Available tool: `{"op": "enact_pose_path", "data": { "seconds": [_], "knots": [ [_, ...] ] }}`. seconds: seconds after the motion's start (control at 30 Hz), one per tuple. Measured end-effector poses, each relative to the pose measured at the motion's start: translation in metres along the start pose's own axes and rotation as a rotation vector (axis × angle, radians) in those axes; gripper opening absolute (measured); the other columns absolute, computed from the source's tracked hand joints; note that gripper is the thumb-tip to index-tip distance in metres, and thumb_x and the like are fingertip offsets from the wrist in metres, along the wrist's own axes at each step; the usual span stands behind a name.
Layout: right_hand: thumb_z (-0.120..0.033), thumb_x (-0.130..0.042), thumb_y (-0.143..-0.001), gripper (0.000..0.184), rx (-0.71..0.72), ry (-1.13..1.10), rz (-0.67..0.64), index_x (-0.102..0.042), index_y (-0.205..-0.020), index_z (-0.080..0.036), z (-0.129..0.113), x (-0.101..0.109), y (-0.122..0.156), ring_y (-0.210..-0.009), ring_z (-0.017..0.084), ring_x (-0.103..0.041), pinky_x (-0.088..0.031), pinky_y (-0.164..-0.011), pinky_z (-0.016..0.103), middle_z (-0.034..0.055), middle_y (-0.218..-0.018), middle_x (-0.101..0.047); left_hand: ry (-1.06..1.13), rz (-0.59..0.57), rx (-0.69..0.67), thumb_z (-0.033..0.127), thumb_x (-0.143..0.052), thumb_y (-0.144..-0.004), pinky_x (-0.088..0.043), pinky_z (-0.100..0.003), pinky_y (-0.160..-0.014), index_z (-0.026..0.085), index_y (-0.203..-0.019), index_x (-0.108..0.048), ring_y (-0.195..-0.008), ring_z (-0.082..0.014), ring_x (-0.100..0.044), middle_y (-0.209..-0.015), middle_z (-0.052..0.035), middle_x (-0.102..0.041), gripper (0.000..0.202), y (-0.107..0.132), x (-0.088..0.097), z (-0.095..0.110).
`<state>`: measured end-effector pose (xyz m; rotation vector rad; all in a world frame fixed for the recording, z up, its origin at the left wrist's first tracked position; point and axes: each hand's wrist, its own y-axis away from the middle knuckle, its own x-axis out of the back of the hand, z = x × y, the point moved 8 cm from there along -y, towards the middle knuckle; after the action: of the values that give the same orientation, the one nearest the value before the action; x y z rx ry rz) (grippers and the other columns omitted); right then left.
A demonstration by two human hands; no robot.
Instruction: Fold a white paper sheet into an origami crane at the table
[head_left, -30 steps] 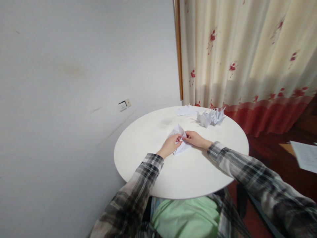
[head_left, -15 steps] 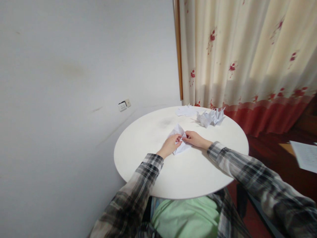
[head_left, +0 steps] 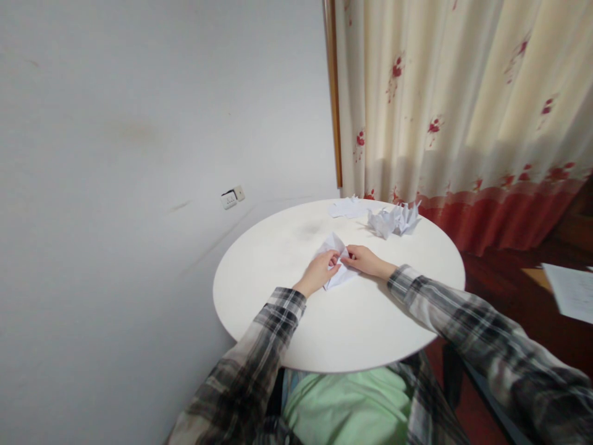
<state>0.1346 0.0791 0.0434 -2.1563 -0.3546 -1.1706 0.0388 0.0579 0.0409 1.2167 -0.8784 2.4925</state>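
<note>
A folded sheet of white paper (head_left: 340,278) lies on the round white table (head_left: 296,334), partly covered by both hands. My left hand (head_left: 320,270) is closed on its left side, fingers curled over the fold. From the right, my right hand (head_left: 365,259) pinches the paper close to the left fingertips. The paper's upper corner points away from me, and its lower edge shows beneath the fingers. Exactly what lies between the fingertips is partly hidden.
Several folded paper cranes (head_left: 393,220) stand at the far right of the table. Flat white papers (head_left: 346,207) lie near its back edge. A wall with a socket (head_left: 229,199) borders the left, a curtain (head_left: 440,111) the back. Printed sheets (head_left: 569,290) lie off to the right.
</note>
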Motion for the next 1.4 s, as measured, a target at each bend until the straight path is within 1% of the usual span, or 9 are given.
{"op": "enact_pose_path", "data": {
  "seconds": [0.2, 0.4, 0.6, 0.83, 1.4],
  "knots": [
    [-0.029, -0.046, -0.078, 0.021, 0.013, -0.042, 0.016, -0.058, -0.077, -0.012, 0.0027, -0.0020, -0.0006, -0.059, 0.010, -0.045, -0.031, -0.057, 0.020, 0.0025, -0.066, -0.056, 0.013, 0.008, 0.001, 0.022, -0.049, -0.074, -0.043, -0.026, -0.073, 0.019, -0.111, -0.043, -0.074, -0.0121, -0.052, -0.081, -0.0010, -0.056, 0.037, 0.0009, 0.0005, -0.0015],
    [-0.031, -0.046, -0.077, 0.022, -0.022, 0.001, 0.024, -0.057, -0.072, -0.012, 0.0067, -0.0030, -0.0011, -0.056, 0.009, -0.042, -0.030, -0.055, 0.020, 0.0025, -0.065, -0.056, 0.019, 0.014, -0.017, 0.021, -0.047, -0.075, -0.042, -0.026, -0.074, 0.019, -0.119, -0.034, -0.074, -0.0114, -0.051, -0.082, -0.0011, -0.056, 0.046, 0.0019, 0.0005, -0.0031],
    [-0.030, -0.046, -0.078, 0.022, 0.004, -0.036, 0.009, -0.058, -0.078, -0.011, 0.0054, -0.0037, -0.0013, -0.061, 0.010, -0.046, -0.033, -0.058, 0.020, 0.0037, -0.070, -0.058, 0.026, 0.007, -0.034, 0.020, -0.047, -0.076, -0.043, -0.026, -0.074, 0.020, -0.128, -0.024, -0.074, -0.0108, -0.051, -0.083, -0.0017, -0.056, 0.058, 0.0022, 0.0004, -0.0030],
    [-0.030, -0.045, -0.078, 0.023, 0.012, -0.040, 0.000, -0.058, -0.081, -0.011, 0.0046, -0.0043, -0.0014, -0.062, 0.010, -0.047, -0.033, -0.059, 0.020, 0.0040, -0.072, -0.058, 0.016, -0.001, -0.018, 0.021, -0.047, -0.076, -0.043, -0.025, -0.072, 0.019, -0.133, -0.014, -0.072, -0.0104, -0.051, -0.083, -0.0017, -0.056, 0.066, 0.0005, -0.0027, -0.0066],
    [-0.029, -0.047, -0.077, 0.022, -0.013, -0.032, 0.000, -0.059, -0.080, -0.011, 0.0054, -0.0028, -0.0005, -0.062, 0.010, -0.047, -0.033, -0.059, 0.020, 0.0041, -0.072, -0.059, -0.005, -0.010, -0.028, 0.022, -0.047, -0.077, -0.042, -0.026, -0.075, 0.021, -0.132, -0.019, -0.074, -0.0106, -0.051, -0.084, -0.0012, -0.056, 0.062, 0.0012, -0.0025, -0.0054]
  ]
}}
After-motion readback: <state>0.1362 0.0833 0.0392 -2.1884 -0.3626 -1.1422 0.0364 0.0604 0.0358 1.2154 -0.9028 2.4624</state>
